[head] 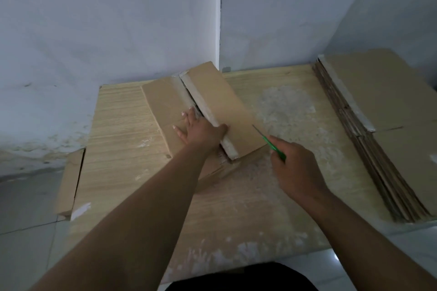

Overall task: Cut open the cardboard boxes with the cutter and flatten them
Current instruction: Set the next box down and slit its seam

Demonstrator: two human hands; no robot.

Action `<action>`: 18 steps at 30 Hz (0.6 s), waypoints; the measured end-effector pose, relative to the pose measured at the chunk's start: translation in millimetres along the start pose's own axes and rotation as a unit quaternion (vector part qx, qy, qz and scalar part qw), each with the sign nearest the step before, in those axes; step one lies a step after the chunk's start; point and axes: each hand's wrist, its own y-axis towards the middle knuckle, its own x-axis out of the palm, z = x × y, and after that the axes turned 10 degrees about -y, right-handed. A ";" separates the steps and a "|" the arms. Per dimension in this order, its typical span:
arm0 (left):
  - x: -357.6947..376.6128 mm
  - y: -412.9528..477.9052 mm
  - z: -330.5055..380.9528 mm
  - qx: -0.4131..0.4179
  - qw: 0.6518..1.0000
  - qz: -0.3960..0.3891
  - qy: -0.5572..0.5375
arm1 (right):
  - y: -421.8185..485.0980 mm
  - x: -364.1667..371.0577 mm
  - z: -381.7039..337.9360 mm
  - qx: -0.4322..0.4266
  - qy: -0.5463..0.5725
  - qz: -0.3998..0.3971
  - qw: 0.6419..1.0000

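Cutter (269,142) in right hand (295,168), blade pointing up-left toward box (212,106).

Light is dim, flat and bluish, falling evenly across the scene. The walls (118,19) look grey and grainy. Shadows are faint and soft-edged. One small gleam shows on the floor tile (337,258) past the near right corner of the tabletop (118,125). Its edges bow with wide-angle distortion. Detail is soft throughout; the blade of the cutter (275,149) is a thin smear.
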 end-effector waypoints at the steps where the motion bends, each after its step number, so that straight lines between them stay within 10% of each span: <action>1: 3.7 -2.2 0.1 0.006 1.000 0.004 0.009 | 8.3 -3.8 2.9 -0.008 0.021 -0.009 1.000; 6: -21.4 -13.3 1.0 0.072 0.983 -0.104 0.135 | 50.8 -31.5 25.2 -0.025 0.081 -0.069 0.994; 10: -55.1 -29.8 4.4 0.133 0.902 -0.195 0.362 | 89.7 -38.7 41.7 -0.058 0.096 -0.149 0.983; 15: -72.1 -42.0 20.5 0.110 0.795 -0.154 0.577 | 122.1 -37.6 39.5 -0.095 0.109 -0.224 0.964; 18: -75.7 -43.4 29.0 0.043 0.811 -0.115 0.572 | 131.6 -26.4 38.8 -0.092 0.091 -0.251 0.959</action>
